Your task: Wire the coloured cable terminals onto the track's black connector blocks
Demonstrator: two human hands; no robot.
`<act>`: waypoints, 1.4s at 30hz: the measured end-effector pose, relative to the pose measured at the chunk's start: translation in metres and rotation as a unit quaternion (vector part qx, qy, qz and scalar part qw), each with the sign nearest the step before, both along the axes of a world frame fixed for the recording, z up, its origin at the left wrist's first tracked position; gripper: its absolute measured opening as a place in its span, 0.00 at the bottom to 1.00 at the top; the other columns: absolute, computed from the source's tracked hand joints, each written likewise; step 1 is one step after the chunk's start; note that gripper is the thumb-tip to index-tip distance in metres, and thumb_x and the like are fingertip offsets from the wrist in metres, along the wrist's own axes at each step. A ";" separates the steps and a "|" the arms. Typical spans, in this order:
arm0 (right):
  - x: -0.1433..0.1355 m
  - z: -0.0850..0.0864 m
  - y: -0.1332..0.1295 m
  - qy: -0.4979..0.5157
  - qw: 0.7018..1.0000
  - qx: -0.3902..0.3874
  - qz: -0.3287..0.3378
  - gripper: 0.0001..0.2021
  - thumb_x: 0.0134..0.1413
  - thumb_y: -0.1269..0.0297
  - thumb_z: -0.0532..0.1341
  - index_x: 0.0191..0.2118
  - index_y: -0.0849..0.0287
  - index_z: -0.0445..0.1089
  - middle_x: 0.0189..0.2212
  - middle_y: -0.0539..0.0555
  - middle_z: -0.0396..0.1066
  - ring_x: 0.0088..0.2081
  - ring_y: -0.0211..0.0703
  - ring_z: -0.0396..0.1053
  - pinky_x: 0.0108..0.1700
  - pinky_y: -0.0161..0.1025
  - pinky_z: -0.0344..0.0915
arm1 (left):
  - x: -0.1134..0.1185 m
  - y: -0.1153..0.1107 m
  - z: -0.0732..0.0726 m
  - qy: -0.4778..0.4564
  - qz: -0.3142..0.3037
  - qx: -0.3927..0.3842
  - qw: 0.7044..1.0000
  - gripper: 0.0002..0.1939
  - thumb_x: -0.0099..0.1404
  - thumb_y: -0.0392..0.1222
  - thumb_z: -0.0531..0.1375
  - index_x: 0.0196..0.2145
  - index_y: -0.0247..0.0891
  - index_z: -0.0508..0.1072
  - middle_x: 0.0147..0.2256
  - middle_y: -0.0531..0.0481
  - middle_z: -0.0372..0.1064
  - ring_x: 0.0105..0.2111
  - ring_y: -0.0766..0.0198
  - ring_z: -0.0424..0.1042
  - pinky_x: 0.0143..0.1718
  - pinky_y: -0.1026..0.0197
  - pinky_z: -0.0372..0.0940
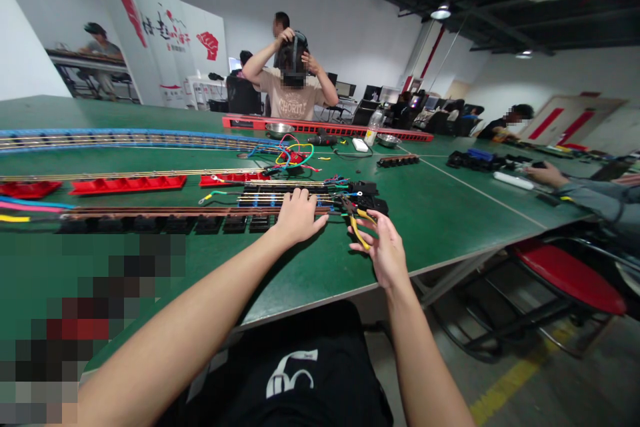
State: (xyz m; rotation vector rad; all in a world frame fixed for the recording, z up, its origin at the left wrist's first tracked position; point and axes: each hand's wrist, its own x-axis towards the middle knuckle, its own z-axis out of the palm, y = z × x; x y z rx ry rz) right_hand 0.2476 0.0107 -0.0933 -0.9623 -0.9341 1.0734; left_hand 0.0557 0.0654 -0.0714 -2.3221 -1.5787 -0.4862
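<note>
Head view: pliers (pixel 355 223), right of frame centre, are gripped by the right hand (pixel 389 250), nose at the rail strip's (pixel 261 200) right end. Strip axis: left-right along the counter (pixel 440 213). Left hand (pixel 299 217), thumb spread, rests on the strip.

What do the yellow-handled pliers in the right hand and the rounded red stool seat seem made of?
Yellow-handled pliers: probably metal at the dark head; smooth plastic or rubber grips, judging by their even yellow colour.
Rounded red stool seat: likely vinyl or plastic, given its smooth, slightly glossy surface.
</note>
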 end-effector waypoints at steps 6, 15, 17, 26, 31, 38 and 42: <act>0.002 0.002 0.000 0.027 1.000 -0.011 0.007 0.21 0.55 0.45 0.60 0.48 0.53 0.65 0.36 0.53 0.74 0.37 0.50 0.78 0.27 0.40 0.75 | 0.000 -0.001 0.001 -0.005 0.000 -0.004 1.000 0.28 0.66 0.60 0.48 0.50 0.35 0.70 0.48 0.36 0.67 0.50 0.46 0.62 0.49 0.47 0.57; 0.000 0.001 0.001 0.032 0.999 -0.009 -0.006 0.25 0.51 0.43 0.63 0.48 0.55 0.66 0.35 0.52 0.74 0.36 0.49 0.78 0.25 0.37 0.75 | 0.000 0.000 0.000 -0.006 0.003 0.003 1.000 0.29 0.66 0.60 0.48 0.49 0.34 0.70 0.48 0.36 0.67 0.49 0.46 0.63 0.50 0.47 0.57; -0.001 0.000 0.001 0.008 1.000 -0.006 -0.011 0.26 0.47 0.45 0.66 0.48 0.55 0.66 0.37 0.52 0.75 0.37 0.48 0.78 0.24 0.35 0.75 | 0.000 0.000 -0.001 -0.006 0.004 0.007 1.000 0.29 0.66 0.60 0.48 0.49 0.34 0.71 0.47 0.36 0.67 0.49 0.46 0.63 0.50 0.47 0.57; -0.003 -0.008 0.003 -0.054 0.996 0.026 -0.062 0.27 0.50 0.47 0.65 0.52 0.58 0.67 0.40 0.57 0.75 0.37 0.47 0.77 0.22 0.32 0.72 | 0.000 0.001 -0.002 -0.011 0.007 0.012 1.000 0.30 0.66 0.62 0.48 0.48 0.34 0.71 0.47 0.36 0.67 0.49 0.46 0.63 0.50 0.47 0.56; -0.005 -0.010 0.002 -0.086 0.990 0.047 -0.098 0.28 0.53 0.46 0.62 0.52 0.61 0.66 0.43 0.62 0.75 0.36 0.49 0.77 0.17 0.29 0.66 | 0.000 0.003 -0.003 -0.038 0.008 0.008 0.999 0.32 0.67 0.63 0.44 0.49 0.35 0.72 0.47 0.37 0.67 0.50 0.47 0.63 0.51 0.47 0.55; -0.008 -0.004 -0.004 -0.106 0.980 0.081 -0.148 0.26 0.55 0.48 0.61 0.54 0.60 0.66 0.45 0.63 0.75 0.35 0.48 0.78 0.15 0.27 0.59 | -0.002 0.005 -0.006 -0.044 0.003 0.015 0.999 0.32 0.67 0.63 0.44 0.48 0.36 0.72 0.47 0.37 0.68 0.49 0.47 0.63 0.50 0.47 0.56; -0.011 0.001 -0.002 -0.129 0.976 0.110 -0.137 0.28 0.51 0.52 0.65 0.56 0.58 0.64 0.48 0.63 0.73 0.36 0.47 0.78 0.16 0.27 0.61 | -0.002 0.006 -0.006 -0.049 0.007 0.015 0.999 0.31 0.68 0.63 0.44 0.47 0.36 0.72 0.47 0.38 0.67 0.49 0.48 0.64 0.50 0.48 0.57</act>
